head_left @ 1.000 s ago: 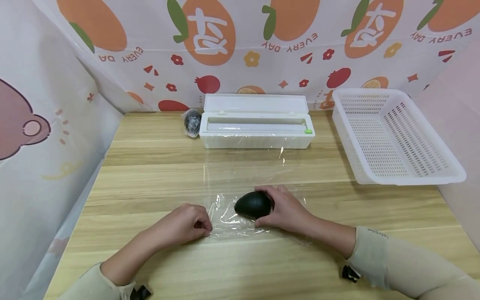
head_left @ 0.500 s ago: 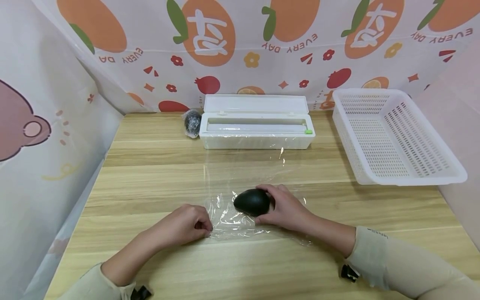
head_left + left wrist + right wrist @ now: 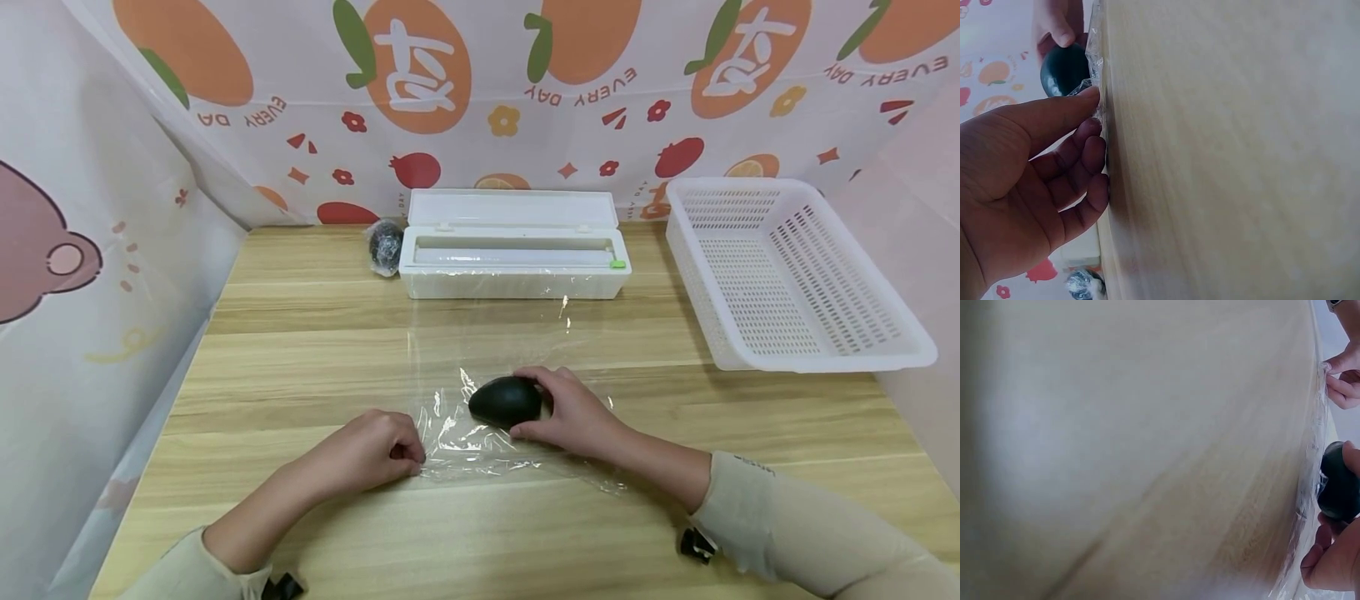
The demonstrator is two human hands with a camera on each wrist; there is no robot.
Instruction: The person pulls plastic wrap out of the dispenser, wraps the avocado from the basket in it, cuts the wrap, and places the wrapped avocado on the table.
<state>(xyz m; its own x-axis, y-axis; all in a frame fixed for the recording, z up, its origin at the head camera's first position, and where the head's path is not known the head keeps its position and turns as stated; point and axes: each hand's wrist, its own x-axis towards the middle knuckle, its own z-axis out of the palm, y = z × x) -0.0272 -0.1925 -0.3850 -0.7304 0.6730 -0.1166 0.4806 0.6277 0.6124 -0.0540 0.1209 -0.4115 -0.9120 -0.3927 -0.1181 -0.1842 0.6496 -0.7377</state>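
Observation:
A smooth, dark green avocado (image 3: 505,402) rests over a sheet of clear cling film (image 3: 450,429) on the wooden table. My right hand (image 3: 577,421) grips its right end, thumb on the near side and fingers on the far side. At the film's near left corner, my left hand (image 3: 367,450) pinches the edge between thumb and index finger. The left wrist view shows the film bunched at that thumb (image 3: 1079,103), with the other fingers curled loosely. From a white cling film dispenser (image 3: 517,286) with its lid up, the film runs toward me.
A dark thing wrapped in film (image 3: 386,247) sits against the dispenser's left end. On the right stands a white perforated basket (image 3: 731,346). Printed cloth (image 3: 465,154) hangs along the table's back edge.
The avocado and my right hand have shifted slightly away from me, and glints on the film beneath have changed. My left hand stays at the film's corner.

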